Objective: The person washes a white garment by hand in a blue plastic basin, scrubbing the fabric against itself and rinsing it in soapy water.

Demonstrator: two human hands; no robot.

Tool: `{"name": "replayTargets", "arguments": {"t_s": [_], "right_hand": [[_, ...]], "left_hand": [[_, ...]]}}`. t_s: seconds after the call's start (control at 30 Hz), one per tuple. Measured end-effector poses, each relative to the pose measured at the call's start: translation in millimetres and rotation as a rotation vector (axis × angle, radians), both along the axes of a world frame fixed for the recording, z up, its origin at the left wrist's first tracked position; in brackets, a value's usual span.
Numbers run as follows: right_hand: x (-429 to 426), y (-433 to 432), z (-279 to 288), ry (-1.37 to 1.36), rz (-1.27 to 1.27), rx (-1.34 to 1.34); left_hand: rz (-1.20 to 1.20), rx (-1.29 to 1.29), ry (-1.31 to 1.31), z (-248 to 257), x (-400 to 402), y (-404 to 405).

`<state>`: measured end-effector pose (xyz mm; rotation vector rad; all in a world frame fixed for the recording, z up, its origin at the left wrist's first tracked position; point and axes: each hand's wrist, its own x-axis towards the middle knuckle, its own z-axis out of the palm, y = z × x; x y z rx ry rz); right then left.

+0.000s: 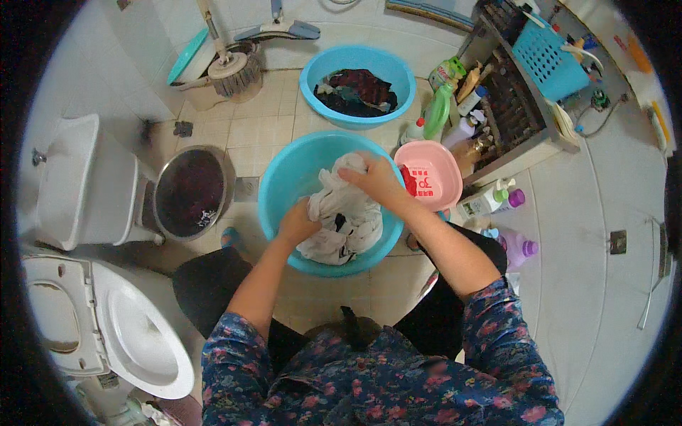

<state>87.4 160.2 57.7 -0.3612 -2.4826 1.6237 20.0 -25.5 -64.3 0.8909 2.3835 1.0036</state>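
Note:
A white garment [349,213] with a dark patch lies bunched in a turquoise plastic basin [282,175] on the floor between my knees. My left hand [301,223] grips the cloth at its left side, inside the basin. At the upper right of the cloth, my right hand [370,178] pinches a fold and looks slightly blurred. The fingertips of both hands are partly hidden by the fabric.
Beyond stands a blue basin [306,90] of dark clothes. A metal basin [189,191] with dark contents is at left, near the toilet [144,330]. A pink basin [434,175], detergent bottles [439,109] and a rack [511,101] stand at right. A mop [229,66] leans behind.

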Motion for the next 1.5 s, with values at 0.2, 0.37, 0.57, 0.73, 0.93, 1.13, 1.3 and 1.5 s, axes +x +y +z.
{"name": "replayTargets", "arguments": {"t_s": [0.2, 0.37, 0.57, 0.73, 0.93, 1.13, 1.3, 1.5], "right_hand": [[9, 21, 38, 0.183, -0.108, 0.006], [14, 34, -2, 0.009, -0.192, 0.070], [25, 11, -37, -0.109, 0.020, 0.358], [34, -17, -24, -0.121, 0.211, 0.216], [28, -21, -62, -0.151, 0.050, -0.016], [20, -8, -66, -0.159, -0.120, -0.172], [19, 0, -50, -0.079, -0.286, -0.271], [15, 21, -49, -0.128, -0.315, -0.516]], "left_hand": [[0.253, 0.093, -0.491, 65, -18, -1], [0.386, 0.507, -0.905, 96, -18, 8], [0.309, 0.677, -1.324, 100, -28, 10], [0.452, 0.766, -1.308, 102, -29, 14], [0.244, 0.859, -1.412, 118, -36, 9], [0.218, 0.852, -1.139, 118, -48, -4], [0.288, 0.798, -0.938, 122, -46, -10], [0.342, 0.835, -0.869, 130, -48, -10]]}}
